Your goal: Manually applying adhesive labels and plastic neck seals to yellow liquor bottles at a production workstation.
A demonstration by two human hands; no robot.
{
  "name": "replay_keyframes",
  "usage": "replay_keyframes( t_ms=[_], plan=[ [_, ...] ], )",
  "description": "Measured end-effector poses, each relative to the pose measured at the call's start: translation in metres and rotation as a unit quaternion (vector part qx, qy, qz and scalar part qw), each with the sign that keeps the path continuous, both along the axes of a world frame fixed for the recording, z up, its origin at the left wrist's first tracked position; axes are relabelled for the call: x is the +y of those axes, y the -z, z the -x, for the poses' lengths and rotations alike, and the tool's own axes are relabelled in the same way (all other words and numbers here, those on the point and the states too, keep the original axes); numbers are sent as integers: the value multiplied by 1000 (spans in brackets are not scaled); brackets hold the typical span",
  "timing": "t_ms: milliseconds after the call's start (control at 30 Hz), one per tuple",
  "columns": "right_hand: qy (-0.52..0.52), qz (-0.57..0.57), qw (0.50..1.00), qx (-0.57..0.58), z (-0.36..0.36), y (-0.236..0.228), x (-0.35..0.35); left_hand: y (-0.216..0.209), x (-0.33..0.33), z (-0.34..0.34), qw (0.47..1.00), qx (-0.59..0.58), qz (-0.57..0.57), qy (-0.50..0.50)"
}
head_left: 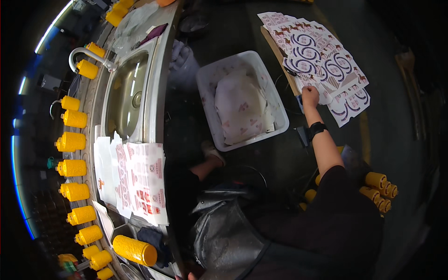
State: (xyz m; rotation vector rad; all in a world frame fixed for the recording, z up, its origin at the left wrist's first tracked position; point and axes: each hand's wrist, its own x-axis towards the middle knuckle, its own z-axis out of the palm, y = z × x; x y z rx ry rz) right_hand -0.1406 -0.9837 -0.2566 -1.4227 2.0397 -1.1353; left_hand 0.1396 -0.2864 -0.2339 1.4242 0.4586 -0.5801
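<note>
Paper-side now, holding a loosely curled right hand (310,96) at the near-left edge of the printed sheets (322,53) at far right, cannot tell whether pinching one, probably best to lift gently, keeping them flat, with the left hand (191,276) barely showing near, too cropped to read.

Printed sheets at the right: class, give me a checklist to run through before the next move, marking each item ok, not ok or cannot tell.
1. Right hand at the sheets: ok.
2. Sheet gripped: cannot tell, fingertips unclear.
3. Sheets lying apart: not ok, they overlap.
4. Left hand fully in view: not ok, only part shows at the lower edge.
5. Tub upright: ok.
</note>
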Motion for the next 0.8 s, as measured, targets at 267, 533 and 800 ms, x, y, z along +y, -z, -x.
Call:
replay_keyframes(
  t_ms=[267,533,800],
  plan=[
    [-60,-71,993,71,-2,-12,-40,192,-321,-69,949,89,129,274],
    [-59,-162,968,182,14,-22,-54,241,-369,-86,929,126,144,316],
    [-34,-182,971,152,62,-9,-88,269,-375,-95,938,100,103,314]
  ],
)
